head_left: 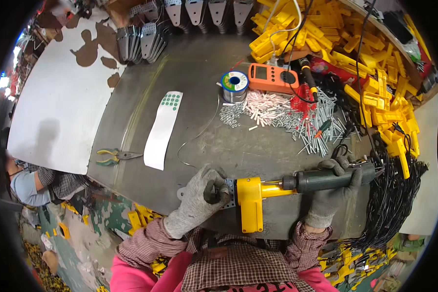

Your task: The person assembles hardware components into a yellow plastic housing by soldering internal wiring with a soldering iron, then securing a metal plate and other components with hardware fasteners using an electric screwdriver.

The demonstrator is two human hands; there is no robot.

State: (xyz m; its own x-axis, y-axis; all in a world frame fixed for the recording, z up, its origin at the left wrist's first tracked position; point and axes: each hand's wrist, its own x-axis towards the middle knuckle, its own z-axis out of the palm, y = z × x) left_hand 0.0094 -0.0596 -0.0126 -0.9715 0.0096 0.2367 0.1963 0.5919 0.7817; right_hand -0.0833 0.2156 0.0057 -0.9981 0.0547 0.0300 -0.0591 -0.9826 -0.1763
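My left hand [203, 194], in a grey glove, is closed with thumb and fingers bent around the end of a perforated metal plate [230, 193]. A yellow plastic housing [250, 207] with a narrow arm to the right is joined to this plate. From the right, my gloved right hand [327, 198] grips a dark green electric screwdriver [321, 179], held level. Its bit points left along the housing's yellow arm; whether it touches a screw cannot be made out. Part of the plate is hidden behind my left fingers.
Pliers [114, 156] and a white sticker strip [161, 136] lie left. Behind are a solder spool [234, 90], an orange multimeter [272, 78], loose screws [326, 121] and pink sleeves [265, 108]. Yellow housings [375, 97] and black cables [397, 199] crowd the right; metal brackets [153, 41] stand at the back.
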